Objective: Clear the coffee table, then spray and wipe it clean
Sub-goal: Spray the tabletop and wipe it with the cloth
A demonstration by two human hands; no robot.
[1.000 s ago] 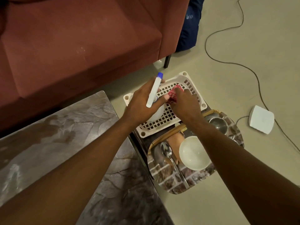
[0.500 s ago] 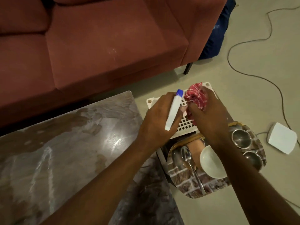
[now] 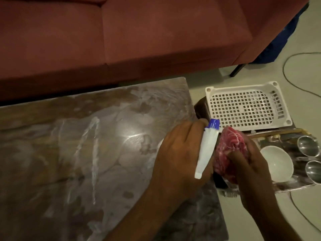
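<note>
From the head view, the left hand (image 3: pixel 180 153) is wrapped around a white spray bottle (image 3: pixel 207 150) with a blue collar. It holds the bottle over the right edge of the coffee table (image 3: pixel 86 153), about halfway along that edge. The bottle's body is mostly hidden under the fingers. The right hand (image 3: pixel 248 164) grips a bunched red-and-white cloth (image 3: pixel 227 150) just past the same edge, touching or nearly touching the bottle. The table's glossy, marbled top shows pale streaks and a bright glare patch, and nothing stands on the part in view. On the floor beyond the right edge are a white perforated basket (image 3: pixel 246 108) and a patterned tray (image 3: pixel 295 186) carrying a white bowl (image 3: pixel 276 164) and two steel cups (image 3: pixel 309 147). A red sofa (image 3: pixel 156 40) runs along the far edge. The bottle looks like light, stiff plastic, smooth enough to slip if wet. It is probably best held around the neck with a finger free for the trigger. The cloth is soft and limp, so it will likely wipe better opened flat under the palm than held wadded. The top looks hard and slick, so it should take firm pressure.
</note>
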